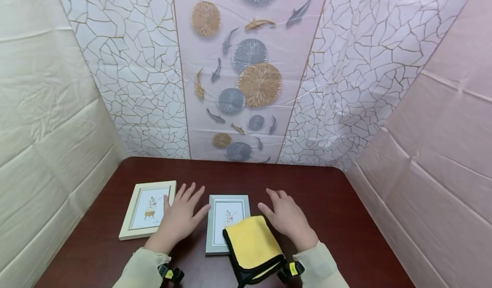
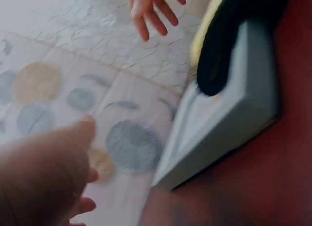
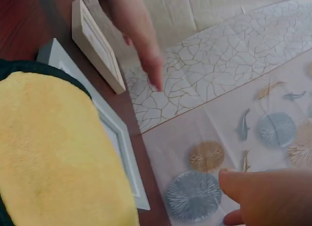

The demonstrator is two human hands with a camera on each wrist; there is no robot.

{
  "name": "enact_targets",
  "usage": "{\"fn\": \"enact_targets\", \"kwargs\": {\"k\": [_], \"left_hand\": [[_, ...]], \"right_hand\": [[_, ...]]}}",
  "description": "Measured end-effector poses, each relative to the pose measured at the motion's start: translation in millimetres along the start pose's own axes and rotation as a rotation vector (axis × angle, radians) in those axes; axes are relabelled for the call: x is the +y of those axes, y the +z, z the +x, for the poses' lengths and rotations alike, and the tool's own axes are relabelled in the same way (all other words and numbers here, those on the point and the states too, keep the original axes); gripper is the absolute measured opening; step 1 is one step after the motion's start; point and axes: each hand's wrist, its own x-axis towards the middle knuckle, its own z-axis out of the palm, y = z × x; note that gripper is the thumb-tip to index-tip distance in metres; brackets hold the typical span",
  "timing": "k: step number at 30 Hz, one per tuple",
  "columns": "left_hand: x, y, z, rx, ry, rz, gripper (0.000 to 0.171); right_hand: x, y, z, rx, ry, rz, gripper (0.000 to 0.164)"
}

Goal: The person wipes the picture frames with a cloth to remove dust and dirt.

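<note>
Two picture frames lie face up on a dark red table: a cream one (image 1: 128, 219) at the left and a grey-blue one (image 1: 214, 232) in the middle. A folded yellow cloth (image 1: 253, 241) with black edging covers the grey-blue frame's lower right corner. My left hand (image 1: 180, 217), fingers spread, hovers between the two frames and hides part of the cream frame's right side. Right of the cloth, my right hand (image 1: 286, 215) has its fingers extended and holds nothing. In the left wrist view the grey-blue frame (image 2: 219, 133) shows its thick side edge.
The brown-red table (image 1: 338, 237) has rounded back corners. A patterned curtain (image 1: 246, 121) hangs behind it, and plain cream fabric walls (image 1: 50, 121) close in both sides. Each wrist carries a small black camera (image 1: 171, 273).
</note>
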Motion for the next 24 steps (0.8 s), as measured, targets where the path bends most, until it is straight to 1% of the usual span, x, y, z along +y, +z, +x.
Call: {"fn": "enact_targets", "kwargs": {"k": [3, 6, 8, 12, 15, 18, 24], "left_hand": [[5.1, 11.6, -5.8, -0.063, 0.013, 0.008, 0.074], [8.9, 22.2, -11.4, -0.111, 0.015, 0.003, 0.076], [10.8, 27.1, -14.7, -0.131, 0.016, -0.010, 0.080], [11.7, 33.7, -19.6, -0.176, 0.017, -0.031, 0.092], [10.4, 37.3, -22.7, -0.217, 0.020, -0.040, 0.101], [9.4, 40.1, -25.3, -0.249, 0.027, -0.052, 0.107], [10.6, 41.8, -26.9, -0.275, 0.057, -0.092, 0.111]], "right_hand": [[4.7, 6.4, -1.3, -0.065, 0.042, 0.013, 0.063], [9.3, 12.6, -3.8, -0.124, 0.062, 0.020, 0.064], [11.5, 16.3, -5.6, -0.156, 0.068, 0.023, 0.064], [13.4, 26.0, -8.7, -0.215, 0.084, 0.057, 0.053], [12.3, 33.4, -11.5, -0.235, 0.079, 0.106, 0.049], [12.1, 38.9, -13.2, -0.233, 0.056, 0.134, 0.046], [13.1, 43.5, -8.4, -0.253, 0.058, 0.129, 0.039]]}}
